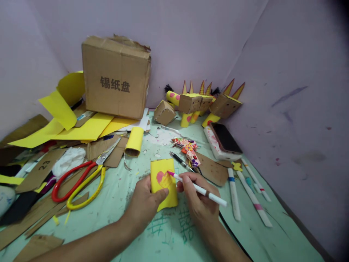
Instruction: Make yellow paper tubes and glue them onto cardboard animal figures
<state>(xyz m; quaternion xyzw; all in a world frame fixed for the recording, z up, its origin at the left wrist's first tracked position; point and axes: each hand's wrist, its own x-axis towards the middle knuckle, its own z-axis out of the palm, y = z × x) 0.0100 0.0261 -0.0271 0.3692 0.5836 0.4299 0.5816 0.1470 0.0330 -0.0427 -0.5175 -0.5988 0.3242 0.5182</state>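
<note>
1. Above the table (152,251), left grip (143,200) closes around one yellow tube (171,190).
2. Right grip (201,203) closes on one marker (200,190), tip at one drawn heart (163,180).
3. Left: one pair of scissors (95,165); rear: one box (116,78).

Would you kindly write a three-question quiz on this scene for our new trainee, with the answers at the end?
1. Multiple choice: What does the right hand hold?
a) a phone
b) a marker
c) a cardboard box

2. True or false: The yellow piece that the left hand holds bears a heart drawing.

3. Fill in the blank: The scissors have one red handle and one ____ handle.

Key: 1. b; 2. True; 3. yellow
</note>
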